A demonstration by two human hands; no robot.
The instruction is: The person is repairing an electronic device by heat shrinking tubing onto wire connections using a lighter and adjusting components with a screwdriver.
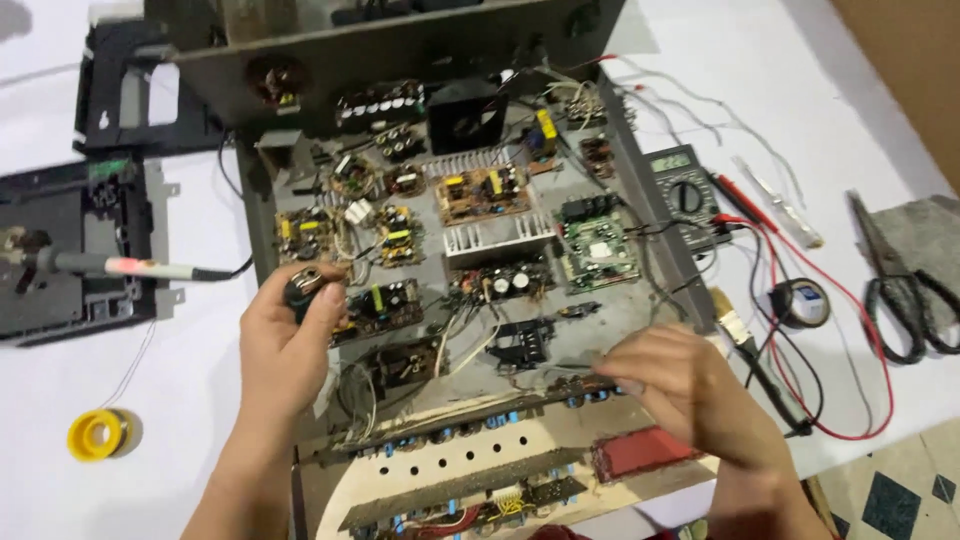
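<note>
left hand (285, 345) clenched on small black part (303, 285), 9 o'clock of open amplifier chassis (262, 215) | right hand (680, 385) blurred at 5 o'clock, fingers' state unclear | multimeter (683, 190) at 3 o'clock

Small rectangular grey-green LCD screen (668, 161) at top of dark multimeter, right of open chassis, lit w/ faint digits, yellow rectangular labels (547, 124) on components inside chassis, white rectangular sticker (601, 250) on green circuit board nr centre-right

Right hand (680, 385) motion-blurred, fingertips indistinct.
</note>
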